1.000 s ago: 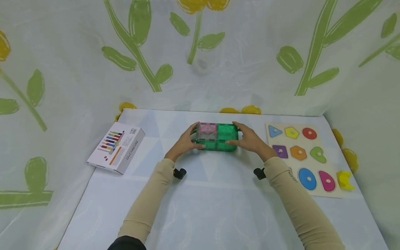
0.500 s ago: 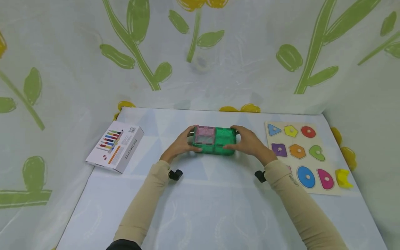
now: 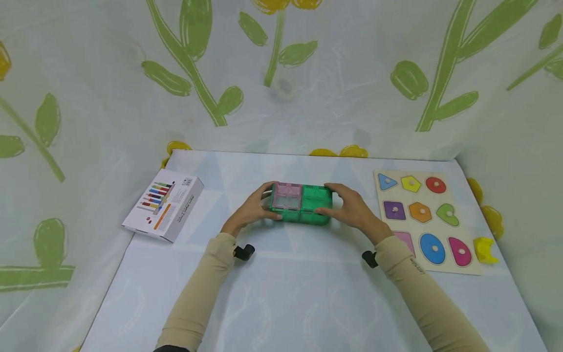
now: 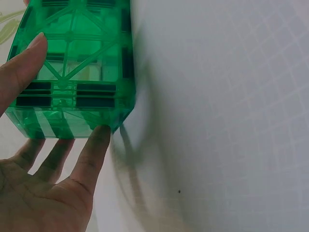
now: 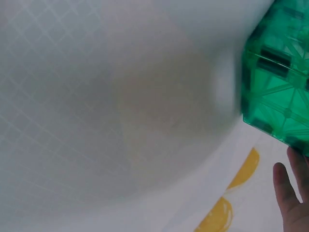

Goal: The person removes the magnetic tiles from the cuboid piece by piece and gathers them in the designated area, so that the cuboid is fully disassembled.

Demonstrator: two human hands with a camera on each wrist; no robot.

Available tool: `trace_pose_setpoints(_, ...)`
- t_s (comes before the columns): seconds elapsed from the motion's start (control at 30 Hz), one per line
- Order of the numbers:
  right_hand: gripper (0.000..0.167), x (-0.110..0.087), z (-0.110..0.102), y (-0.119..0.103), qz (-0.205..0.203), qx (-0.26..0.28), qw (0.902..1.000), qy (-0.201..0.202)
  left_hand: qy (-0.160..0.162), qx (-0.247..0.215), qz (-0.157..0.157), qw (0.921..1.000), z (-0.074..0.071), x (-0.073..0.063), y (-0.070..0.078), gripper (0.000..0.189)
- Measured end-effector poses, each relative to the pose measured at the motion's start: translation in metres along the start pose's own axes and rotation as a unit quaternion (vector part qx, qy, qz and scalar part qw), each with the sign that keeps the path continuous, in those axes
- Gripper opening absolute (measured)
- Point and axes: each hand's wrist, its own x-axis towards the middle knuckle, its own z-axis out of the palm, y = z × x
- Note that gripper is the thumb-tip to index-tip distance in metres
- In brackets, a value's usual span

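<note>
The green tile block [image 3: 317, 199] sits toward the far edge of the table [image 3: 281, 298], about midway between the left and right edges; whether its base touches the surface I cannot tell. Both hands grasp it: the left hand [image 3: 251, 210] takes one end and the right hand [image 3: 353, 209] the other, each thumb on the near side. A pink tile [image 3: 287, 195] shows on its upper left half. The see-through walls look like rigid, glossy plastic, so expect something stiff, fairly light and a little slippery. The dark bars [image 4: 96, 95] along the seams (magnets, I would guess) suggest separate tiles joined edge to edge, liable to part if twisted or dropped. Best hold it low at both ends, fingers spread across the seams, pressing evenly without squeezing a panel's middle. A white box [image 3: 160, 205] lies at the left edge, and a puzzle board [image 3: 421, 231] near the right edge, a yellow piece [image 3: 485, 251] just beside it.
</note>
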Motion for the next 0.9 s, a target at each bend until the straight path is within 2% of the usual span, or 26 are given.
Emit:
trace_pose_setpoints(0.27,0.085,-0.0026,-0.0005,0.0009,-0.028,-0.014,0.9995,0.01,0.002,0.012,0.007,0.9999,0.0013,0.0005,-0.0028,0.106)
trace_pose_setpoints(0.7,0.079,-0.007,0.0028,-0.0021,-0.051,-0.036,0.997,0.045,-0.004,-0.014,0.002,0.9999,0.0024,0.0002,-0.0035,0.105)
trace_pose_setpoints(0.9,0.079,-0.0068,0.0028,-0.0004,-0.082,-0.082,0.9924,0.041,-0.003,-0.013,0.002,0.9999,0.0018,-0.0001,-0.0047,0.105)
